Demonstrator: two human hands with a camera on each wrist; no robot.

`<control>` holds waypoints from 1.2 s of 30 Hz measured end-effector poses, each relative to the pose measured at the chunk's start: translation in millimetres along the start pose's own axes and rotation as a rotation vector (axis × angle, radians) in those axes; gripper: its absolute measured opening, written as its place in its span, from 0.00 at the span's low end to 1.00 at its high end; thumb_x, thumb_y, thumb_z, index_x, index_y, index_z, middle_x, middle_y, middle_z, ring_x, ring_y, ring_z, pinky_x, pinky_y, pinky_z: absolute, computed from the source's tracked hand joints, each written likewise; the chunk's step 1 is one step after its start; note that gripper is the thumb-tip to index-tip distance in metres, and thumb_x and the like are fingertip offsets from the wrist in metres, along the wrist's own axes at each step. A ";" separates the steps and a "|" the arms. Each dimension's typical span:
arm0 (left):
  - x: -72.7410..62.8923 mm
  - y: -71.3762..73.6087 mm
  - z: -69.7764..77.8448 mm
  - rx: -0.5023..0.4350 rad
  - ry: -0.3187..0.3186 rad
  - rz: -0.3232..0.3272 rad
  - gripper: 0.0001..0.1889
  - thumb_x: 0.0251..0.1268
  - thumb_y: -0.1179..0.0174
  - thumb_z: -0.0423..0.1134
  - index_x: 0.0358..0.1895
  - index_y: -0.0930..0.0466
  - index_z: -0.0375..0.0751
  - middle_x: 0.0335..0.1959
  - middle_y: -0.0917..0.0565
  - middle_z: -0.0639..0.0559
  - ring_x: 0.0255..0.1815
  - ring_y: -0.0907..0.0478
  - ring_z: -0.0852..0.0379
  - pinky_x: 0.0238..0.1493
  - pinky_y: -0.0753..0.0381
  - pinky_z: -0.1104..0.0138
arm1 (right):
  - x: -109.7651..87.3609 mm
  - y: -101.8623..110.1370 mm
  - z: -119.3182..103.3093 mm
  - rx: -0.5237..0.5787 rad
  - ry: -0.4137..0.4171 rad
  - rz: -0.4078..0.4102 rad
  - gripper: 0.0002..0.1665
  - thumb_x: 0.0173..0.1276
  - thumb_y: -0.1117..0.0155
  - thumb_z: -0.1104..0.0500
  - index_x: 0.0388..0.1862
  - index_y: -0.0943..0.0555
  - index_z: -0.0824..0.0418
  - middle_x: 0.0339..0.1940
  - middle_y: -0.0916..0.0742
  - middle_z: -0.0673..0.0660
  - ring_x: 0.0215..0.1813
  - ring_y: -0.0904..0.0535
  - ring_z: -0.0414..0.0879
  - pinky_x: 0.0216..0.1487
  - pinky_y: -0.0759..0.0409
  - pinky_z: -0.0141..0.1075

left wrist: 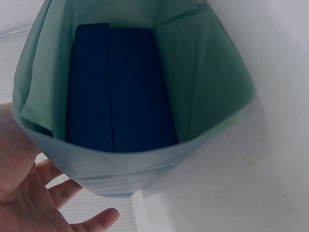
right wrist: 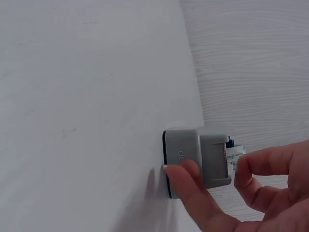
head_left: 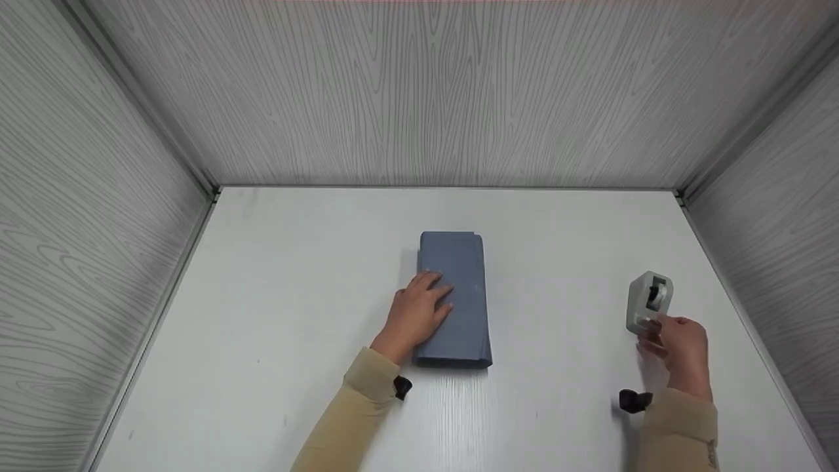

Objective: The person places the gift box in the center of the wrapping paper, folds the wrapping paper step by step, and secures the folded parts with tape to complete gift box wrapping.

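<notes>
Spreading left fingers [head_left: 439, 290] on mid-tabletop [head_left: 295, 262] wrapper [head_left: 460, 295]; crooking right fingers [right wrist: 188, 191], hold unclear, at edgeside dispenser [head_left: 639, 303]; revealing box [left wrist: 120, 92] in left-wrist view.

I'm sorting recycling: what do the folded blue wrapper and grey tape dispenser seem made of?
The folded blue wrapper looks like matte paper, from its thin, creased edges, though plastic film is possible. The grey tape dispenser looks like satin plastic, from its smooth, rounded body.

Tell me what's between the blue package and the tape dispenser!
Nothing: in the head view, only bare white table lies between the package and the dispenser.
</notes>
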State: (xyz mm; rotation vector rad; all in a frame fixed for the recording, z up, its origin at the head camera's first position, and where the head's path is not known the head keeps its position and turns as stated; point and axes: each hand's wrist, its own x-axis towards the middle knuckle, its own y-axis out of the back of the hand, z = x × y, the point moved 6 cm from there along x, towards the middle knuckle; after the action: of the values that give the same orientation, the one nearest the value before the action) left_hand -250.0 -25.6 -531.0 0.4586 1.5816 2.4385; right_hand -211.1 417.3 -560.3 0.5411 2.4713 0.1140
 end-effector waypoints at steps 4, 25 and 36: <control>-1.0 -0.5 -0.3 -0.013 0.003 -0.001 0.19 0.71 0.43 0.49 0.61 0.19 0.48 0.66 0.27 0.48 0.72 0.37 0.47 0.55 0.27 0.46 | -4.6 -1.8 6.0 0.090 -0.022 -0.023 0.35 0.78 0.58 0.59 0.75 0.53 0.77 0.55 0.27 0.70 0.36 0.15 0.44 0.48 0.18 0.37; 0.0 2.5 1.1 -0.017 0.004 0.008 0.20 0.71 0.42 0.49 0.61 0.19 0.48 0.67 0.28 0.48 0.72 0.37 0.48 0.55 0.27 0.46 | -15.4 -0.2 30.7 0.078 -0.051 -0.155 0.44 0.76 0.48 0.56 0.77 0.57 0.73 0.67 0.33 0.63 0.44 0.13 0.48 0.54 0.22 0.36; -0.2 1.8 1.1 -0.020 0.004 0.013 0.19 0.71 0.41 0.49 0.60 0.19 0.48 0.67 0.27 0.48 0.72 0.37 0.48 0.54 0.26 0.47 | -10.0 10.0 31.1 -0.125 -0.016 0.027 0.31 0.73 0.45 0.50 0.62 0.31 0.75 0.43 0.20 0.55 0.35 0.14 0.45 0.43 0.20 0.36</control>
State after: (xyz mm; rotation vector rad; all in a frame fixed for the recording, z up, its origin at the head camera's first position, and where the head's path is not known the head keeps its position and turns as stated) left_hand -249.4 -25.5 -528.9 0.4622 1.5591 2.4643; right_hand -182.2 421.1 -578.2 0.5191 2.4222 0.2720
